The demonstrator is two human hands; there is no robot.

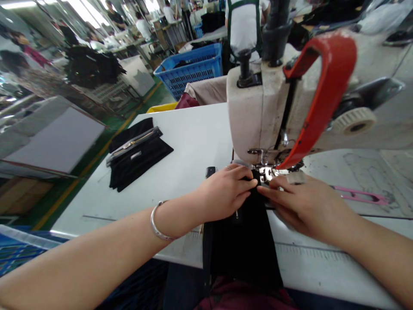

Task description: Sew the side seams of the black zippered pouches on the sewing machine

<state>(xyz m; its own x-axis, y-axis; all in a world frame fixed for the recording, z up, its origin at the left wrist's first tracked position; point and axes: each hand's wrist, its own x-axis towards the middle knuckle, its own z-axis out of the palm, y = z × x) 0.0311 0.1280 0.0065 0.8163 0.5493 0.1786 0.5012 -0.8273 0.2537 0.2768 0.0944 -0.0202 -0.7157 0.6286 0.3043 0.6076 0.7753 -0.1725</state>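
A black fabric piece (248, 245) runs from my lap up over the table edge to the presser foot (267, 173) of a sewing machine (250, 116). My left hand (226, 191), with a silver bangle on its wrist, pinches the cloth just left of the foot. From the other side my right hand (300, 204) grips the same cloth close to the foot, its fingertips near those of the left. A dark label with pale lettering (237, 215) shows under my left hand. The needle and the seam are hidden by the fingers and machine parts.
More black pieces with a zipper (140, 155) lie at the table's left. Pink thread snips (363, 196) rest right of the machine. A red curved guard (335, 86) stands over the foot. Beyond the table are a blue crate (193, 66) and several people at work.
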